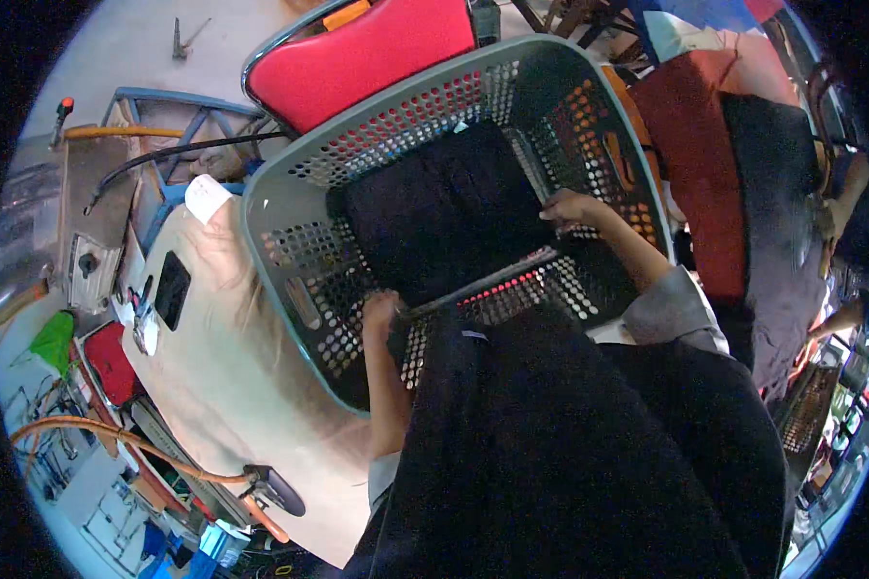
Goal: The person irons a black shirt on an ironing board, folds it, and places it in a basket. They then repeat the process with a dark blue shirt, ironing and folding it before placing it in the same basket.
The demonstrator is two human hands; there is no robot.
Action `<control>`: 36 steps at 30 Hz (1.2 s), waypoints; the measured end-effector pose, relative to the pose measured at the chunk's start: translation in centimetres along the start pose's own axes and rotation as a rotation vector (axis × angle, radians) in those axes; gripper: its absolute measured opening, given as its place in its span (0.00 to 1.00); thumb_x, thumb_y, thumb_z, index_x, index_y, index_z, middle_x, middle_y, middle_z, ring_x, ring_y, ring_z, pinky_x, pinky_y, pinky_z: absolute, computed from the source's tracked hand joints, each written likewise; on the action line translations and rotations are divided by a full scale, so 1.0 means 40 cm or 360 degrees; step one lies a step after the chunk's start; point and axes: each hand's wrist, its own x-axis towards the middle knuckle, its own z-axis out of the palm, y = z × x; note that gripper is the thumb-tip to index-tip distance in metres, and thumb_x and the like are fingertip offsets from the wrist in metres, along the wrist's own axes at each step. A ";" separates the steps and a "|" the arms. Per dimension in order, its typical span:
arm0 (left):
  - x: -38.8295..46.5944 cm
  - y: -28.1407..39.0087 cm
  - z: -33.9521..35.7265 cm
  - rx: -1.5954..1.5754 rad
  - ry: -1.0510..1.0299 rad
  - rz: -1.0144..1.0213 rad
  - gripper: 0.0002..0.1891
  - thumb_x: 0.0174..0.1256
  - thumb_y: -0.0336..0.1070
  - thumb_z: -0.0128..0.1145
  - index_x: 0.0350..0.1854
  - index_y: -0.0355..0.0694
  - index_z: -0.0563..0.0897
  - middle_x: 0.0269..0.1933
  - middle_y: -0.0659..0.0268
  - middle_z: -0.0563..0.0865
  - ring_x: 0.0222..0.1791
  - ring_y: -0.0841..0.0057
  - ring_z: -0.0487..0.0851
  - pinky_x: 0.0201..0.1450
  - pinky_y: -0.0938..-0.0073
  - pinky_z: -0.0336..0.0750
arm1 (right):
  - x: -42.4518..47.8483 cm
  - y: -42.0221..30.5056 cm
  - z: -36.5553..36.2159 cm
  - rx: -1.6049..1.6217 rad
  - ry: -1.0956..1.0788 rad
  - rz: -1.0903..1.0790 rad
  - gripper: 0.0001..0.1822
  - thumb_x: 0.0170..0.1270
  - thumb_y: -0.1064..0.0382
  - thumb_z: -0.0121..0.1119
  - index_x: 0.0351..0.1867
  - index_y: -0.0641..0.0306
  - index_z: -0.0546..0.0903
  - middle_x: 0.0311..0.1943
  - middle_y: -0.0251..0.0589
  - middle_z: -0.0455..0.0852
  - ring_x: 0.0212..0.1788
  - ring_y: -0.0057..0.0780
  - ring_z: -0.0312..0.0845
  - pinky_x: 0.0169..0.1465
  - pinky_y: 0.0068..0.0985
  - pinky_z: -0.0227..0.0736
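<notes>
A large grey-green plastic basket [271, 195] with perforated sides stands before me. Inside it lies a flat stack of dark folded cloth [442, 210]. My left hand [381, 311] is down in the basket at the near left corner of the cloth, its fingers closed on the edge. At the cloth's right edge, my right hand [576, 208] grips the side, fingertips partly hidden. A small white tag [461, 127] shows at the far edge of the stack. Dark fabric covers my front and overlaps the basket's near rim.
Left of the basket is a cloth-covered ironing table [261, 376] with a steam iron [279, 491] on a hose, a black phone [172, 289] and scissors [143, 311]. A red chair back [362, 65] stands beyond. Red-brown and dark fabric [702, 174] and another person's arm [844, 203] are at right.
</notes>
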 end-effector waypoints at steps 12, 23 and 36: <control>0.034 -0.062 -0.001 -0.0843 -0.0428 -0.0170 0.05 0.60 0.30 0.52 0.28 0.39 0.69 0.20 0.68 0.69 0.17 0.78 0.69 0.17 0.79 0.68 | -0.087 -0.076 0.102 -0.0360 0.0334 -0.0261 0.27 0.47 0.63 0.66 0.46 0.77 0.69 0.32 0.48 0.78 0.27 0.33 0.77 0.26 0.29 0.75; 0.018 -0.067 0.023 -0.0628 -0.0114 -0.0362 0.06 0.60 0.32 0.52 0.38 0.45 0.72 0.27 0.69 0.76 0.20 0.79 0.74 0.23 0.77 0.73 | -0.067 -0.022 0.137 0.0193 0.0309 -0.0011 0.35 0.49 0.68 0.62 0.59 0.69 0.60 0.51 0.48 0.69 0.43 0.40 0.75 0.29 0.33 0.78; 0.040 -0.109 0.007 -0.0107 0.0248 0.0295 0.17 0.53 0.40 0.60 0.43 0.37 0.76 0.32 0.63 0.81 0.30 0.68 0.79 0.30 0.67 0.71 | -0.052 0.047 0.084 0.0007 0.0669 -0.0262 0.11 0.53 0.64 0.61 0.35 0.68 0.79 0.24 0.41 0.80 0.26 0.31 0.76 0.30 0.30 0.71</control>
